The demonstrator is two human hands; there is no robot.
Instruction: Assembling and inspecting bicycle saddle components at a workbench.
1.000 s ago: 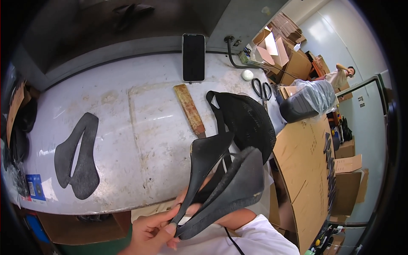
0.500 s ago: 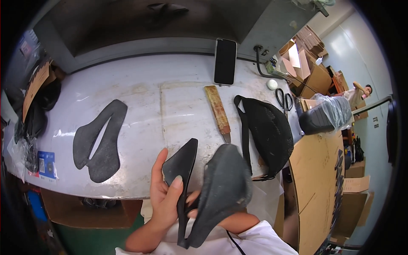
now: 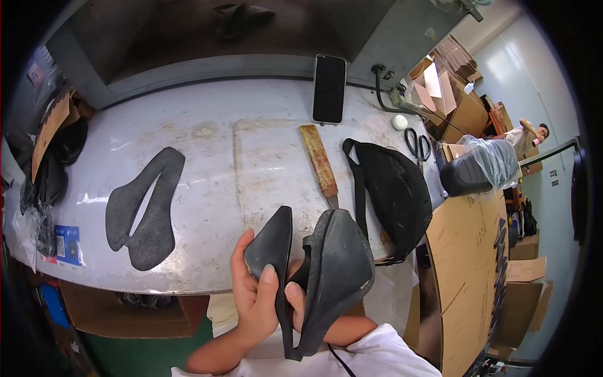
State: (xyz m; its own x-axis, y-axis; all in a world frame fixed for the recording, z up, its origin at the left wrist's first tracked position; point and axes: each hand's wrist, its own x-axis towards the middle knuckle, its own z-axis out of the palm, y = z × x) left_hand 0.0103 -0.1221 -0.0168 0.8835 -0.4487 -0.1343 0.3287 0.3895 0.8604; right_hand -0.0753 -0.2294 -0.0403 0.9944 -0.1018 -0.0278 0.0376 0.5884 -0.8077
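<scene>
I hold a black bicycle saddle (image 3: pixel 344 264) over the bench's near edge, its two long halves joined at the narrow end towards me. My left hand (image 3: pixel 256 295) is closed round the left half, thumb on its inner edge. The thumb of my right hand (image 3: pixel 295 305) shows in the gap, while the right half hides the other fingers. A loose dark layer stands along that half's inner edge. On the bench to the left lies a flat dark grey saddle-shaped pad (image 3: pixel 157 226) with a slot down its middle. Just beyond the held saddle is a knife (image 3: pixel 319 163) with a worn, tape-wrapped handle.
A black mesh pouch with a strap (image 3: pixel 396 195) lies right of the knife. Farther back are scissors (image 3: pixel 418 147), a white round object (image 3: pixel 399 122) and a phone (image 3: pixel 330 88). Cardboard (image 3: pixel 468 270) stands at the right; a person (image 3: pixel 527 135) is in the far background.
The saddle has turned slightly, and its halves sit closer together. My right thumb has come into clearer view in the gap. My left hand has shifted a little to the right.
</scene>
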